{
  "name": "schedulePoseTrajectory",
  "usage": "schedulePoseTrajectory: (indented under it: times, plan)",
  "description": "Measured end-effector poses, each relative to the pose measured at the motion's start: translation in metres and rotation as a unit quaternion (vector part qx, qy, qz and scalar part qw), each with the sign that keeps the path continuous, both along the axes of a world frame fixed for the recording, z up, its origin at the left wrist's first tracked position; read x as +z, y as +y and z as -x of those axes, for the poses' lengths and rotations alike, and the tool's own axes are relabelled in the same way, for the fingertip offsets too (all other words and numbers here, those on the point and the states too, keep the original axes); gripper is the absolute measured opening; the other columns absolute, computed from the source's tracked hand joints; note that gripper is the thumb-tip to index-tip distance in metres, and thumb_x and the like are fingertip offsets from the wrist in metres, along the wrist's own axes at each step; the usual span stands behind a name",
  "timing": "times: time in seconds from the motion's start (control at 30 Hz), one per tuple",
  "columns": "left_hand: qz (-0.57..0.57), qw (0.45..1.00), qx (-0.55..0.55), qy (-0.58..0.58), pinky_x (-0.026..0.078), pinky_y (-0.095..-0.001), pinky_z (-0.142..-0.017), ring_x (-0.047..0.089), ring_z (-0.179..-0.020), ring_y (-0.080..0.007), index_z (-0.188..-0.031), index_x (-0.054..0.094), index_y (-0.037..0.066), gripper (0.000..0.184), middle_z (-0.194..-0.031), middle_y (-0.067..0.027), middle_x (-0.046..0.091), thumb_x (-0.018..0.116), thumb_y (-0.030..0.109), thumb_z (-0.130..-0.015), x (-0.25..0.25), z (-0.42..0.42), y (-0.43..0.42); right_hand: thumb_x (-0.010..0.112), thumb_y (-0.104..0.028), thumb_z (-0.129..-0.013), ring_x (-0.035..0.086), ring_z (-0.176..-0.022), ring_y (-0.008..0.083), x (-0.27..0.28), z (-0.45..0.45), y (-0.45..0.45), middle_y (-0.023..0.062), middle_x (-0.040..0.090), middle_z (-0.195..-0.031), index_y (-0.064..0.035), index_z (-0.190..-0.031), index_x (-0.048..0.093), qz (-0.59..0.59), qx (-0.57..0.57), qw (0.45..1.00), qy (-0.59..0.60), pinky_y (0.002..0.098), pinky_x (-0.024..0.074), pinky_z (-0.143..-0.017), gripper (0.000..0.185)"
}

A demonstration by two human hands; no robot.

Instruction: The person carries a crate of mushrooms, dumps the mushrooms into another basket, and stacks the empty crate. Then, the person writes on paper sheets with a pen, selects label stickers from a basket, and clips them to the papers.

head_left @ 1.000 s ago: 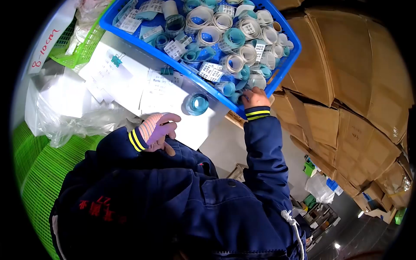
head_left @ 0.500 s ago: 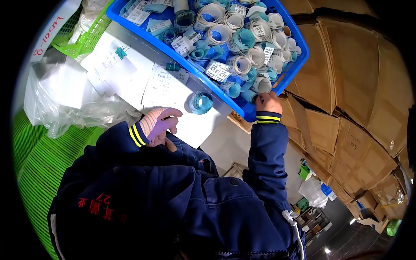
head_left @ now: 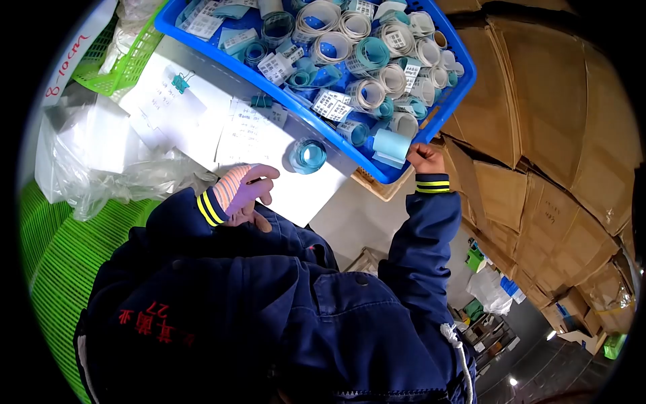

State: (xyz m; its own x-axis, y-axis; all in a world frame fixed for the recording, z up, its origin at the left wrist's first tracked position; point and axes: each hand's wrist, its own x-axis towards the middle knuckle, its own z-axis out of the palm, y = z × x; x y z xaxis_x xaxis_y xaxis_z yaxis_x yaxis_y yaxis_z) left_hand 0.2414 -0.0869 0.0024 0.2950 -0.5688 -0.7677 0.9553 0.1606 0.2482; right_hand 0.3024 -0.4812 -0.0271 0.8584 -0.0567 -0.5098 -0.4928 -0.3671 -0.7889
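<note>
My right hand (head_left: 426, 159) is closed at the end of a light-blue label roll (head_left: 391, 144), which lies sideways over the near right corner of the blue basket (head_left: 296, 101). Inside the basket are many white and blue-green label rolls (head_left: 367, 94), some with printed stickers facing up. My left hand (head_left: 243, 194), in a striped glove with bare fingertips, hovers near my lap at the table edge. Its thumb and fingers are apart; a small dark streak shows between the fingers. Just right of it, a blue label roll (head_left: 309, 156) stands on end on the white table.
Handwritten sheets (head_left: 247, 131) lie beneath binder clips (head_left: 262, 101). Left are a clear plastic bag (head_left: 128, 161), a green basket (head_left: 124, 71) and a green ribbed surface (head_left: 74, 249). Stacked cardboard boxes (head_left: 558, 128) stand close on the right. A wooden edge (head_left: 380, 183) shows under the basket.
My right hand has drawn back from the basket corner, toward the right, and the light-blue label roll has come up with it. My left hand stays nearly in place. The view has shifted slightly.
</note>
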Motion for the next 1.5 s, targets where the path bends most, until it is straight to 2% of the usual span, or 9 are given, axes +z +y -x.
schedulePoseTrajectory:
  times: [0.43, 0.47, 0.67, 0.93, 1.0, 1.27, 1.33, 1.37, 1.5]
  plan:
    - [0.003, 0.986, 0.046, -0.159, 0.054, -0.0343, -0.051, 0.049, -0.043, -0.0114, -0.120, 0.041, 0.001, 0.039, -0.074, -0.0100, 0.050, 0.048, 0.002, -0.082, 0.041, -0.026, -0.031, 0.054, -0.015, -0.081, 0.036, -0.048, 0.0024, 0.052, 0.012, 0.103, -0.0047, 0.048, -0.058, -0.0008, -0.089, 0.062, -0.201, 0.016, 0.969, 0.140, 0.0178, 0.0249, -0.044, 0.019]
    - [-0.004, 0.981, 0.022, -0.193, 0.027, -0.0169, -0.033, 0.036, -0.039, -0.0022, -0.122, 0.042, 0.010, 0.040, -0.073, -0.0029, 0.051, 0.052, 0.014, -0.083, 0.041, -0.026, -0.034, 0.053, -0.016, -0.081, 0.035, -0.048, 0.0025, 0.053, 0.015, 0.114, -0.0046, 0.047, -0.057, -0.0013, -0.088, 0.062, -0.202, 0.022, 0.967, 0.156, 0.0180, 0.0246, -0.043, 0.019]
    - [-0.039, 0.959, -0.013, -0.279, 0.024, -0.0166, -0.031, 0.035, -0.035, -0.0017, -0.113, 0.045, 0.004, 0.033, -0.067, -0.0020, 0.049, 0.052, 0.014, -0.082, 0.031, -0.027, -0.026, 0.052, -0.020, -0.083, 0.035, -0.047, 0.0036, 0.041, 0.025, 0.131, -0.0041, 0.045, -0.055, -0.0023, -0.079, 0.061, -0.262, 0.062, 0.946, 0.179, 0.0199, 0.0264, -0.044, 0.020]
    - [-0.030, 0.984, 0.007, -0.173, 0.034, -0.0199, -0.030, 0.037, -0.032, -0.0076, -0.099, 0.049, 0.000, 0.028, -0.067, -0.0057, 0.050, 0.055, 0.023, -0.083, 0.026, -0.021, -0.024, 0.054, -0.031, -0.086, 0.037, -0.049, 0.0041, 0.041, 0.028, 0.148, -0.0031, 0.047, -0.057, -0.0035, -0.077, 0.059, -0.257, 0.072, 0.954, 0.139, 0.0195, 0.0293, -0.046, 0.029]
    - [-0.004, 0.990, 0.132, -0.059, 0.041, -0.0213, -0.053, 0.048, -0.059, -0.0079, -0.097, 0.056, 0.000, 0.026, -0.065, -0.0018, 0.051, 0.052, 0.022, -0.084, 0.029, -0.017, -0.024, 0.056, -0.033, -0.085, 0.041, -0.052, 0.0046, 0.052, 0.028, 0.153, -0.0023, 0.051, -0.061, -0.0035, -0.080, 0.058, -0.242, 0.088, 0.955, 0.144, 0.0195, 0.0334, -0.048, 0.030]
    - [0.024, 0.987, 0.132, -0.087, 0.042, -0.0230, -0.054, 0.047, -0.058, -0.0086, -0.091, 0.055, 0.002, 0.021, -0.068, -0.0027, 0.050, 0.053, 0.022, -0.084, 0.033, -0.019, -0.010, 0.065, -0.010, -0.077, 0.047, -0.059, 0.0051, 0.036, 0.042, 0.154, -0.0017, 0.053, -0.065, 0.0001, -0.081, 0.063, -0.171, 0.125, 0.977, 0.022, 0.0213, 0.0386, -0.051, 0.011]
    - [-0.033, 0.890, 0.049, -0.451, 0.047, -0.0247, -0.051, 0.049, -0.062, -0.0082, -0.085, 0.054, 0.004, 0.023, -0.071, -0.0037, 0.050, 0.059, 0.026, -0.081, 0.028, -0.015, -0.009, 0.064, -0.003, -0.073, 0.053, -0.057, 0.0144, 0.044, 0.035, 0.154, 0.0076, 0.055, -0.064, 0.0002, -0.083, 0.062, 0.033, 0.158, 0.963, -0.218, 0.0250, 0.0414, -0.052, 0.011]
    - [0.024, 0.994, 0.014, -0.105, 0.042, -0.0205, -0.044, 0.046, -0.051, -0.0058, -0.086, 0.053, 0.002, 0.025, -0.069, -0.0042, 0.052, 0.059, 0.026, -0.080, 0.026, -0.024, 0.000, 0.064, -0.001, -0.072, 0.053, -0.057, 0.0175, 0.050, 0.031, 0.155, 0.0090, 0.055, -0.066, -0.0002, -0.085, 0.062, 0.093, 0.137, 0.949, -0.269, 0.0258, 0.0420, -0.053, 0.013]
    - [-0.080, 0.991, -0.029, -0.107, 0.037, -0.0182, -0.038, 0.043, -0.040, -0.0062, -0.087, 0.053, 0.001, 0.024, -0.070, -0.0052, 0.052, 0.058, 0.023, -0.080, 0.023, -0.023, -0.004, 0.059, 0.009, -0.067, 0.055, -0.065, 0.0223, 0.068, 0.021, 0.153, 0.0112, 0.056, -0.078, -0.0009, -0.088, 0.061, 0.159, 0.087, 0.878, -0.443, 0.0269, 0.0448, -0.061, 0.023]
